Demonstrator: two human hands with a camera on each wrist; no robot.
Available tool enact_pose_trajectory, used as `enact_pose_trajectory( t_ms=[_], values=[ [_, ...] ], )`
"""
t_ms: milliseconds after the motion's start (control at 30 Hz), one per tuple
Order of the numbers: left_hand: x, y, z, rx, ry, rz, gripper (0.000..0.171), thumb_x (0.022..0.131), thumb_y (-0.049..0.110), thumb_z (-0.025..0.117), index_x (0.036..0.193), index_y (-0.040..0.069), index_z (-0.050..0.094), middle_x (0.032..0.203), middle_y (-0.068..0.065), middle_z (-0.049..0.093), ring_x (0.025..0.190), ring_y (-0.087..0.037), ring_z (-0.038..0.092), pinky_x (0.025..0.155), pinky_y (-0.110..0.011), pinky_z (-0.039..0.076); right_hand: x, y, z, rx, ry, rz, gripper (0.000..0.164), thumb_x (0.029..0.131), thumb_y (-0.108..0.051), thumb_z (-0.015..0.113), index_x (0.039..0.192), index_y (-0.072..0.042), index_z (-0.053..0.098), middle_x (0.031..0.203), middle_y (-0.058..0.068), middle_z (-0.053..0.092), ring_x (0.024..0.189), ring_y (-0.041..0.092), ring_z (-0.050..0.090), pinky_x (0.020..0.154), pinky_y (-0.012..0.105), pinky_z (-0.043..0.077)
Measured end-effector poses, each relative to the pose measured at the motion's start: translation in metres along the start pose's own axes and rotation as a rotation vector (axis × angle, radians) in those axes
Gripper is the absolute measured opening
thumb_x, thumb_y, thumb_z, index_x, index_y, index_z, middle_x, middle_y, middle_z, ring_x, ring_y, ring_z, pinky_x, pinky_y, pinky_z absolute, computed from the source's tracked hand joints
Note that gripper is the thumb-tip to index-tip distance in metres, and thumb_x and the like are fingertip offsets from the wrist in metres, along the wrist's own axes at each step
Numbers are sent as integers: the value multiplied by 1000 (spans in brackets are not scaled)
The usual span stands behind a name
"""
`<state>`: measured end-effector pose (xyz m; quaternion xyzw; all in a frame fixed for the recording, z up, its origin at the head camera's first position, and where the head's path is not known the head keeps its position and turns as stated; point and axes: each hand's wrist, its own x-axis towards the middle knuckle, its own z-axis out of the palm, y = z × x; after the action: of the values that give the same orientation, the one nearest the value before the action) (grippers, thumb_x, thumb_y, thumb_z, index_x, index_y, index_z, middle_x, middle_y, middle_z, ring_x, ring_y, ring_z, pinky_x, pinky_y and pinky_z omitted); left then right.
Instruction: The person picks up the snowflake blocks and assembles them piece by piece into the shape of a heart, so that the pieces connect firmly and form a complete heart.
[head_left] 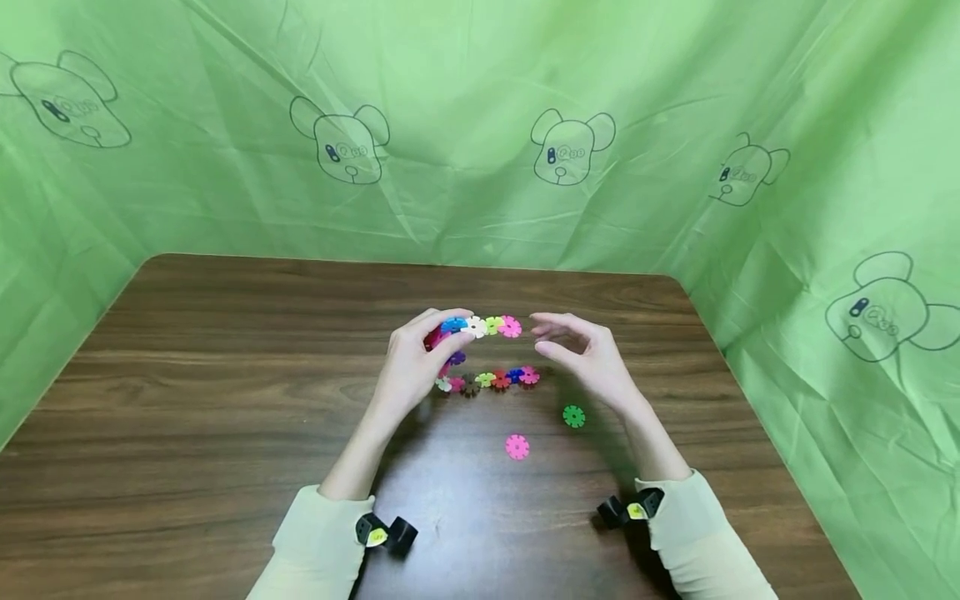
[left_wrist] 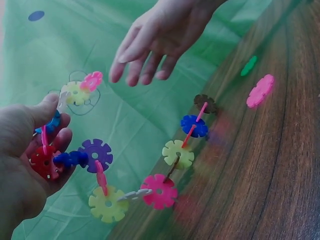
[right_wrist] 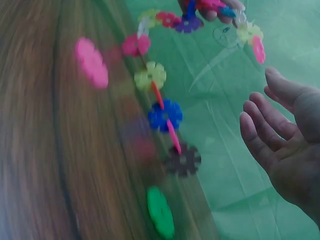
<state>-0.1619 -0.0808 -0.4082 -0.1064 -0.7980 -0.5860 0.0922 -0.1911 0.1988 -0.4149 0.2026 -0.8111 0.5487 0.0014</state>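
My left hand (head_left: 408, 360) grips a chain of interlocking notched plastic discs (head_left: 500, 380), the thumb and fingers closed around its blue and red discs. From this hand one short end juts right, through a white and a yellow-green disc to a pink disc (head_left: 510, 326). The longer part curves down and back to the right, ending in a brown disc (right_wrist: 184, 160) in the right wrist view. Just right of the short end is my right hand (head_left: 587, 354), its thumb and fingers spread apart with nothing between them. A small gap separates its fingertips from the pink disc.
On the brown wooden table (head_left: 225, 417) lie two loose discs, a green one (head_left: 573, 416) and a pink one (head_left: 517, 447), between my forearms. Green cloth (head_left: 465, 208) printed with bear-head outlines hangs behind the table and along its sides.
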Motion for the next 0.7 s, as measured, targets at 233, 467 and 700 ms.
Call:
enact_pose_trajectory(
  t_ms=[233, 467, 700],
  values=[
    [0, 0, -1, -18, -17, -4, 26, 95, 34, 75, 120, 26, 75, 98, 1, 69, 74, -21, 67, 57, -24, 50, -13, 12, -24, -144, -87, 48, 33, 93, -17, 77, 125, -13, 72, 118, 15, 74, 106, 22, 71, 89, 28, 57],
    [0, 0, -2, -18, -18, -7, 25, 95, 34, 75, 119, 27, 75, 97, 1, 68, 74, -20, 67, 56, -24, 50, -24, 24, -34, -246, -201, 52, 36, 89, -19, 81, 123, -11, 72, 116, 12, 75, 104, 27, 70, 90, 33, 58],
    [-1, 1, -2, -29, -24, 2, 26, 95, 33, 75, 120, 27, 75, 96, 0, 68, 72, -23, 68, 55, -24, 48, -37, 33, -39, -343, -314, 43, 41, 81, -20, 88, 120, -16, 76, 108, 6, 74, 96, 25, 69, 82, 33, 58]
  ],
)
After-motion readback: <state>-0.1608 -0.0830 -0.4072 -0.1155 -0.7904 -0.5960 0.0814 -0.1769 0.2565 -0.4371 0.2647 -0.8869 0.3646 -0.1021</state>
